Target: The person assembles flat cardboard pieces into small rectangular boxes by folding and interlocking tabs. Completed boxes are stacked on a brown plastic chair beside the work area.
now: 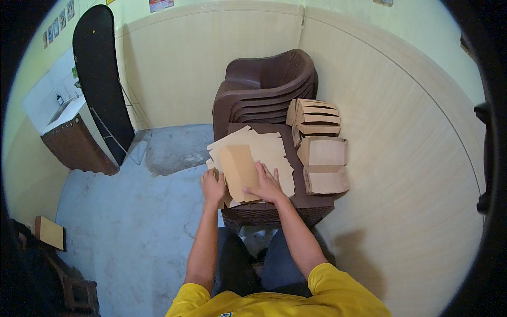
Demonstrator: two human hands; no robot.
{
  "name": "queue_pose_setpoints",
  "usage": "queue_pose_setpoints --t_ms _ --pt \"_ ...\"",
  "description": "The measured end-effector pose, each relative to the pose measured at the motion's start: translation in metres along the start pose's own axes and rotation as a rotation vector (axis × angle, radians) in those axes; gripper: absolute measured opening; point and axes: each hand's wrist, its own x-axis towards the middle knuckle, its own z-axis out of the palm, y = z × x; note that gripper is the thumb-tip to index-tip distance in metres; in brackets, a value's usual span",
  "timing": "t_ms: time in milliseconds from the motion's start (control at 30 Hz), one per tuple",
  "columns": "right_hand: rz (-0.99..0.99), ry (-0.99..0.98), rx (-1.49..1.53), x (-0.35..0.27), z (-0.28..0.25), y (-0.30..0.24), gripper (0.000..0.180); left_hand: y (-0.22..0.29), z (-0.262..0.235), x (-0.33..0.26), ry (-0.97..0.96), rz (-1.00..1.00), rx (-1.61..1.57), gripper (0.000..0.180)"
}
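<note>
A brown cardboard piece with crease lines (237,168) lies on a stack of flat cardboard cut-outs with notched edges (272,145). The stack rests on a dark brown woven-pattern plastic table (311,199) in front of me. At the piece's left edge is my left hand (213,186), its fingers bent and closed on that edge; the fingertips are partly hidden. My right hand (266,185) lies spread over the piece's right side, thumb and fingers apart, pressing on its surface.
Folded cardboard pieces stand in two bundles, one farther (318,117) and one nearer (326,165), along the table's right side by the wall. Stacked brown plastic chairs (269,84) stand behind. Farther left are a black folding board (97,79) and a sink cabinet (79,140).
</note>
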Motion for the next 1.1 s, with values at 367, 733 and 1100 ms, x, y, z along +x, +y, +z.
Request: queue_pose_setpoints --t_ms 367,733,1100 --pt "-0.279 0.201 0.904 -0.023 0.014 0.01 0.118 0.037 -0.005 -0.021 -0.166 0.386 -0.396 0.046" --pt "0.21 0.368 1.346 -0.004 -0.008 0.057 0.066 -0.053 -0.072 -0.061 0.091 0.201 -0.007 0.082" --pt "-0.104 1.081 -0.201 -0.01 -0.026 0.025 0.077 -0.01 -0.088 -0.071 -0.101 0.558 0.257 0.037"
